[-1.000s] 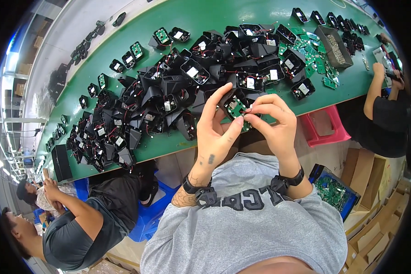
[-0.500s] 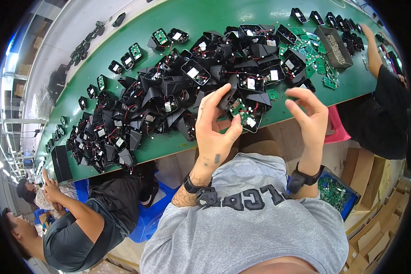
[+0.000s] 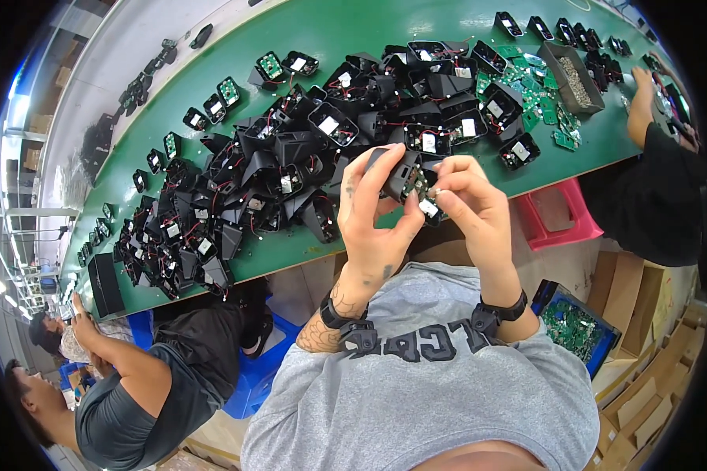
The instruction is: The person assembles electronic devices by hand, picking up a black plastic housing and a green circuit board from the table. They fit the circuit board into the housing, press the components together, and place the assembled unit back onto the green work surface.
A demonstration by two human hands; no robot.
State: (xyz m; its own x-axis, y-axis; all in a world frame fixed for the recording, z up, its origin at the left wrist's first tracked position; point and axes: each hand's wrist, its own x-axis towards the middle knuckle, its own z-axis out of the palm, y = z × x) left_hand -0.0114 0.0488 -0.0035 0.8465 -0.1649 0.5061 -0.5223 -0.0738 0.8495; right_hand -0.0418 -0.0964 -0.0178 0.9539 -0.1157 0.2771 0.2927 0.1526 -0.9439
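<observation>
Black housing (image 3: 398,174) held above heaped housings (image 3: 291,169).

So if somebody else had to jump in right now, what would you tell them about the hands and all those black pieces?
Left hand: holds a black plastic housing up above the table edge, open side toward the right hand.
Right hand: fingers pinch a small part at the green circuit board inside that housing.
Things: a big pile of black housings with red wires lies on the green table; loose green boards and a grey tray of small parts sit to the right.
Done: the board appears to sit in the housing.
Left: finishing this piece; the pile waits.
</observation>
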